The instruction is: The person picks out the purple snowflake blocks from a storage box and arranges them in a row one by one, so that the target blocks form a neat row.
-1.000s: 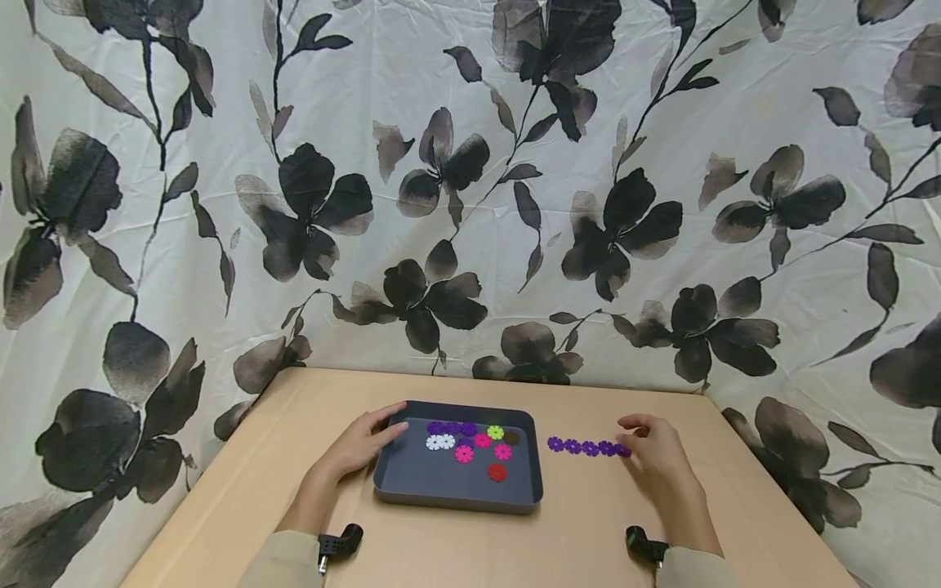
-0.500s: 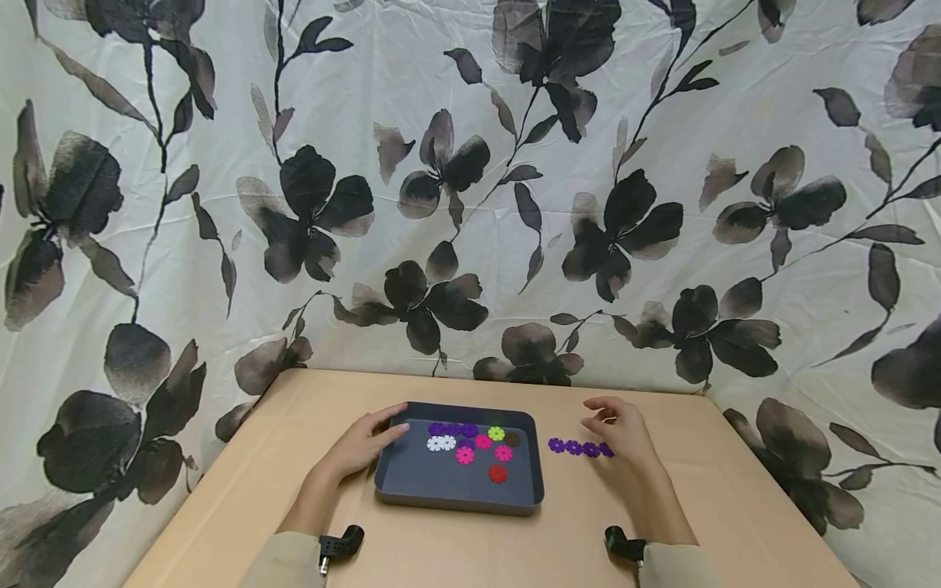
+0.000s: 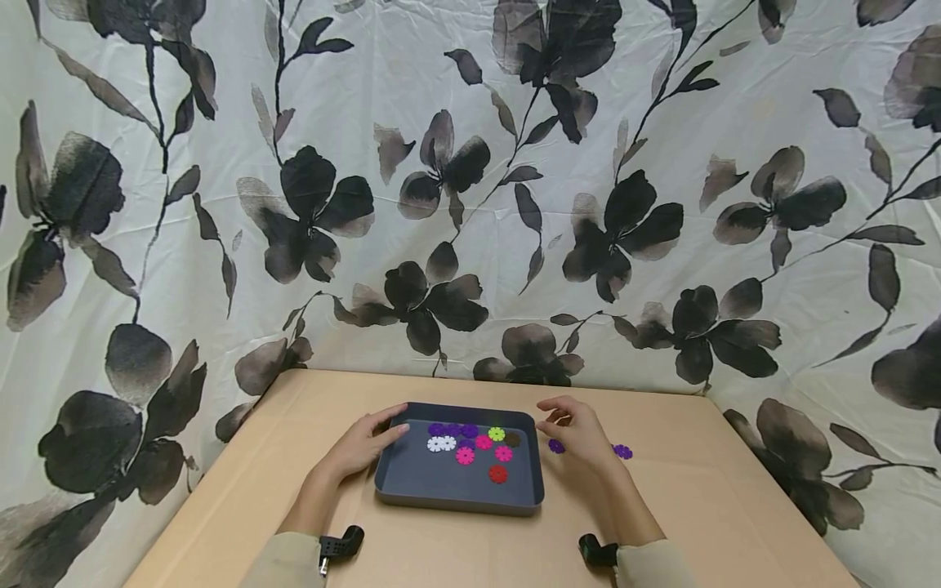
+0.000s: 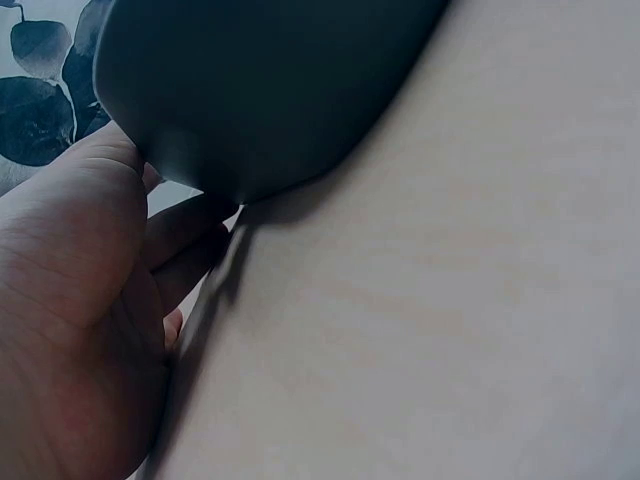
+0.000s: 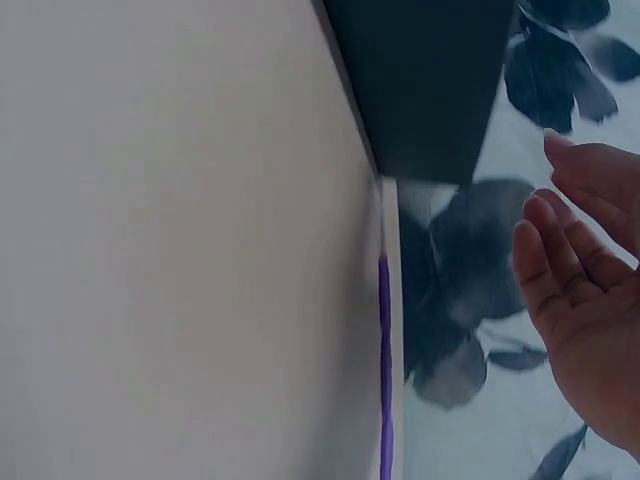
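My left hand (image 3: 360, 445) grips the left side of a dark grey tray (image 3: 459, 500), thumb over the rim; in the left wrist view its fingers (image 4: 195, 230) reach around the tray's outside. Small flower-shaped discs lie in the tray: purple, white (image 3: 441, 443), pink (image 3: 465, 456), a yellow-green one (image 3: 496, 434), a brown one (image 3: 512, 439) and a red one (image 3: 497, 474). My right hand (image 3: 577, 433) hovers by the tray's right rim with fingers loosely bent, holding nothing visible. Below it, a row of purple flower discs (image 3: 623, 451) lies on the table, its middle hidden by the hand.
The light wooden table (image 3: 456, 547) ends at the back against a hanging white cloth (image 3: 441, 73) printed with dark flowers. Black cameras are strapped to both wrists. In the right wrist view the purple row (image 5: 386, 370) appears edge-on, near the tray's corner (image 5: 420, 140).
My right hand has left the right end of the purple row and moved left above it to the tray's right side. The left hand and the tray stay put.
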Motion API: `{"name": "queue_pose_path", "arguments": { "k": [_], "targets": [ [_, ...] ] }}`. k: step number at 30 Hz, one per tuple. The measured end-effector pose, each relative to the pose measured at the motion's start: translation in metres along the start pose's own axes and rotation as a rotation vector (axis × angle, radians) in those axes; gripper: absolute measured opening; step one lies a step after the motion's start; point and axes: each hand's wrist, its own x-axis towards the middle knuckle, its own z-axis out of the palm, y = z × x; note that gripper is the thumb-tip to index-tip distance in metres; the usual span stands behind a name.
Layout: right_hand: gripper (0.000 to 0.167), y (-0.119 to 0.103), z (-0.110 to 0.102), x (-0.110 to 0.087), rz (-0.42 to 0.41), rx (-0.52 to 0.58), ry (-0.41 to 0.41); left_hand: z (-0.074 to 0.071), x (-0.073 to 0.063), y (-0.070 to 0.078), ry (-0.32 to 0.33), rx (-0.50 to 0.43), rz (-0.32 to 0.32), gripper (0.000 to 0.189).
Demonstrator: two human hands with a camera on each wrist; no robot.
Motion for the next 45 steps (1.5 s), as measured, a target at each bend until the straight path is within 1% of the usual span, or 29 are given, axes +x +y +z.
{"name": "queue_pose_path", "arguments": {
  "k": [6, 10, 13, 17, 22, 23, 29, 37, 41, 45],
  "targets": [
    [0.035, -0.011, 0.021, 0.004, -0.028, 0.01, -0.053, 0.0, 0.0, -0.001, 0.001, -0.005, 0.001, 0.066],
    [0.031, -0.018, 0.033, 0.006, -0.066, 0.027, -0.087, 0.0, 0.0, -0.001, 0.003, -0.003, 0.002, 0.065],
    [0.028, -0.022, 0.041, 0.008, -0.076, 0.04, -0.113, 0.0, 0.001, -0.001, 0.005, -0.004, 0.002, 0.065],
    [0.028, -0.03, 0.052, 0.01, -0.098, 0.038, -0.148, 0.001, 0.001, -0.001, 0.002, -0.009, -0.004, 0.065],
    [0.028, -0.037, 0.063, 0.013, -0.159, 0.007, -0.207, 0.001, 0.001, 0.0, 0.002, -0.013, -0.02, 0.067],
    [0.028, -0.038, 0.064, 0.014, -0.166, 0.003, -0.219, 0.0, 0.001, -0.001, 0.001, -0.01, -0.014, 0.068],
    [0.026, -0.04, 0.075, 0.019, -0.16, -0.02, -0.291, 0.0, 0.0, -0.001, -0.001, -0.003, 0.003, 0.067],
    [0.026, -0.038, 0.086, 0.027, -0.152, -0.103, -0.384, 0.0, -0.001, -0.001, 0.008, -0.016, -0.039, 0.066],
    [0.025, -0.039, 0.089, 0.03, -0.173, -0.136, -0.421, 0.0, 0.0, -0.001, 0.007, -0.004, -0.023, 0.067],
    [0.029, -0.041, 0.093, 0.03, -0.207, -0.17, -0.452, 0.0, 0.0, -0.002, 0.007, -0.002, -0.02, 0.067]
  ]
}}
